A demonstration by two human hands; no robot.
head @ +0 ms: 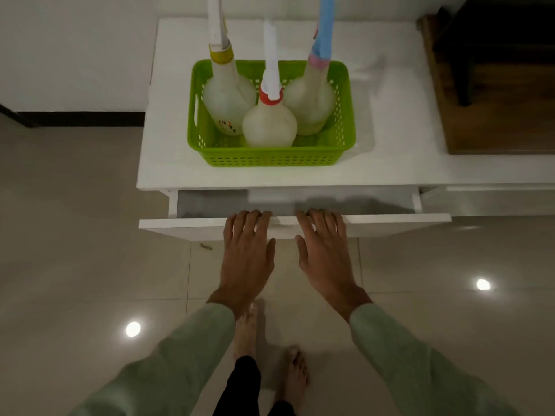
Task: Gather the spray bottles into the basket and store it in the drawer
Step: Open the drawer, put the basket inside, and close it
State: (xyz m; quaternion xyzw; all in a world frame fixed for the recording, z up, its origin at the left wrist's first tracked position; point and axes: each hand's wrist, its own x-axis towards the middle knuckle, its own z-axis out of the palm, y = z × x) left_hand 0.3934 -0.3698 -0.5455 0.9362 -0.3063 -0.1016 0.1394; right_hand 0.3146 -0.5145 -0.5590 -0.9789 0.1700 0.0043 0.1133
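Observation:
A green perforated basket (271, 159) stands on the white cabinet top (390, 163). Three translucent spray bottles stand upright inside it: one with a yellow collar (226, 97) at the left, one with a red collar (268, 123) in front, one with a pink collar and blue sprayer (310, 94) at the right. Below, the white drawer (390, 222) is pulled partly out, showing a grey inside. My left hand (247, 253) and my right hand (326, 253) lie side by side with fingers hooked over the middle of the drawer front's top edge.
Glossy beige floor tiles lie below, with my bare feet (270, 355) close to the drawer front. A white wall with dark skirting stands at the left. A dark wooden piece of furniture (495, 85) sits at the right, beside the cabinet top.

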